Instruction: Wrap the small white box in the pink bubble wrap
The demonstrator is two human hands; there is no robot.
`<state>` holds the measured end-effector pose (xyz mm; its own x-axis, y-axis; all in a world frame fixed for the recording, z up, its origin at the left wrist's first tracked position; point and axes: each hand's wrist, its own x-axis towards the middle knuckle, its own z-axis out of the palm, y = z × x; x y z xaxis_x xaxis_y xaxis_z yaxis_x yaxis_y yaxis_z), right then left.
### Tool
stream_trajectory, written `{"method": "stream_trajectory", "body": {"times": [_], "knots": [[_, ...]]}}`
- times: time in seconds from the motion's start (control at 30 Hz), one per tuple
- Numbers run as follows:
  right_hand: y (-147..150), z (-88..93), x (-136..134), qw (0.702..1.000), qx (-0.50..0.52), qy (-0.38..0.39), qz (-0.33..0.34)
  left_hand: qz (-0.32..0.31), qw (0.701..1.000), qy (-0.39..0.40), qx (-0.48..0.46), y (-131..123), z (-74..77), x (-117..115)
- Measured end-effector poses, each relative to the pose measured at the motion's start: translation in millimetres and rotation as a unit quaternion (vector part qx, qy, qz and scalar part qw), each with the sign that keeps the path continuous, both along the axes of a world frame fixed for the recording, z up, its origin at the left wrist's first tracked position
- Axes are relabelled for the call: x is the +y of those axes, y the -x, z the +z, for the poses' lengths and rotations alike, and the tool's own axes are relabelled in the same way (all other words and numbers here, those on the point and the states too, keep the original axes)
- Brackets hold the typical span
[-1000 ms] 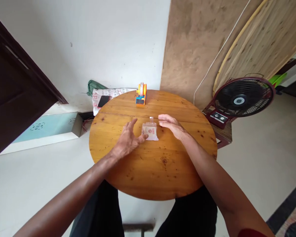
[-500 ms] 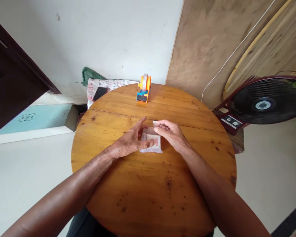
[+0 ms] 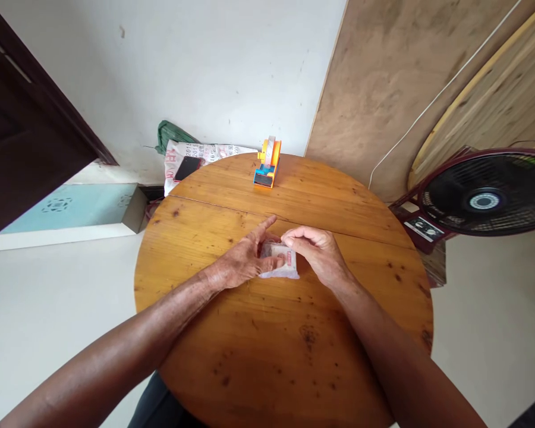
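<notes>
A small flat packet (image 3: 283,268) in whitish translucent plastic wrap, with a red mark on its right side, lies on the round wooden table (image 3: 267,356). My left hand (image 3: 247,257) holds it from the left, the thumb pressed across its top and the index finger stretched out beyond its far edge. At the packet's far right corner my right hand (image 3: 315,249) is closed, thumb and fingertips pinched together on the edge of the plastic wrap. What exactly sits between those fingertips is too small to see clearly.
An orange and blue tape dispenser (image 3: 267,166) with a roll of tape stands at the table's far edge. A dark phone-like slab (image 3: 187,168) lies on a printed white sack (image 3: 172,156) behind it to the left. To the right stands a fan (image 3: 485,199).
My right fingers have come down from above the packet and pinch at its far edge; the raised plastic there now lies lower. My left hand keeps its hold. The view has shifted slightly.
</notes>
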<state>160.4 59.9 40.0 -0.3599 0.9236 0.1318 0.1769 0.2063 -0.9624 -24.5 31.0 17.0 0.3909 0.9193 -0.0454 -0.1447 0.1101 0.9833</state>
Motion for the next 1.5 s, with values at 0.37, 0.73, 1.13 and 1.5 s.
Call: {"method": "stream_trajectory", "body": {"times": [0.37,0.73,1.13,1.5], "knots": [[-11,7.1,-3,0.962,-0.139,-0.224,0.071,0.007,1.0,-0.029,0.009,-4,-2.8,0],[-24,25.7,-16,0.865,-0.32,-0.361,0.138,-0.015,1.0,0.003,0.008,2,6.3,-2],[-14,18.5,-26,0.856,-0.314,-0.4,0.098,-0.003,0.999,0.02,-0.041,4,5.7,0],[-17,18.1,-25,0.877,-0.313,-0.351,0.103,-0.012,0.998,0.017,-0.055,3,7.3,-1]]}}
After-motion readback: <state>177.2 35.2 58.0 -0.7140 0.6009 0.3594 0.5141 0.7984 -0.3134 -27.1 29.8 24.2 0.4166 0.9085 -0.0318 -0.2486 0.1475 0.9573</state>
